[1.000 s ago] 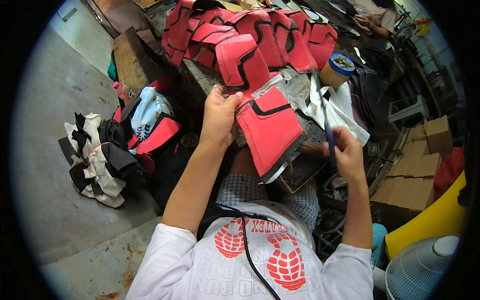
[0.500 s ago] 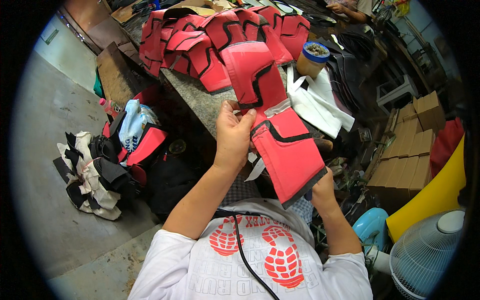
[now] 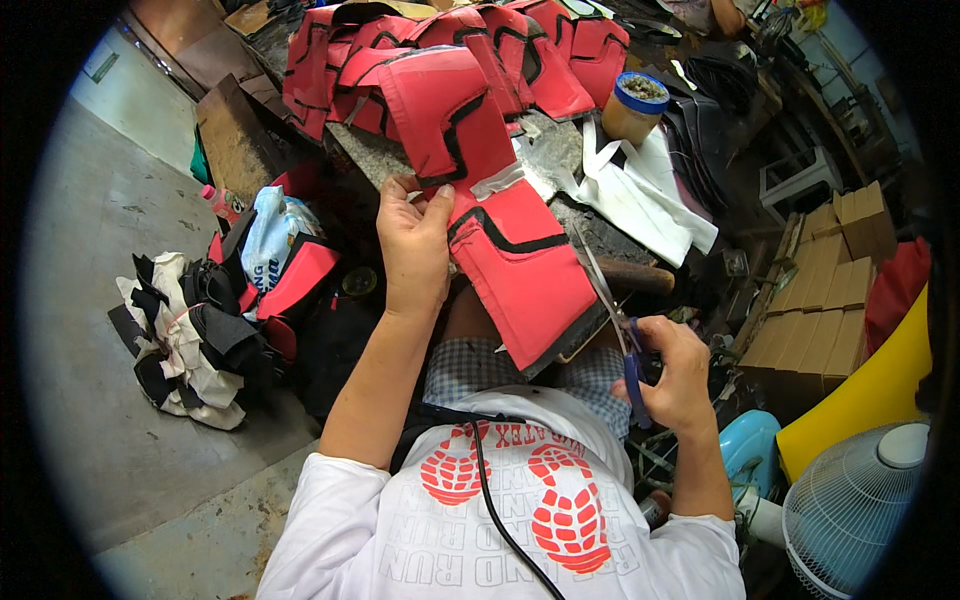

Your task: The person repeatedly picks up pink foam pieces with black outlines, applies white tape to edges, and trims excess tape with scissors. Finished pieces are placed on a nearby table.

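My left hand (image 3: 415, 240) pinches the left edge of a red panel (image 3: 530, 285) with black zigzag trim, near its narrow middle. The panel hangs above my lap; its upper half reaches over the table's near edge, and a pale strip crosses its middle. My right hand (image 3: 680, 372) is closed round the blue handles of a pair of scissors (image 3: 634, 365). The open-looking blades point up and left, close beside the panel's right edge; whether they touch it I cannot tell. Several similar red pieces (image 3: 545, 75) lie heaped on the table beyond.
On the stone-topped table (image 3: 365, 150) stand a blue-rimmed jar (image 3: 634, 110) and white cloth (image 3: 650, 195). Cardboard boxes (image 3: 815, 320) are stacked at right, near a fan (image 3: 850, 510). A heap of scraps (image 3: 185, 345) lies on the floor at left. Another person's hand (image 3: 728, 15) shows at the far edge.
The panel has moved left and slightly away in my left hand. My right hand has come off its lower corner, moved right, and the scissors now show plainly beside the panel.
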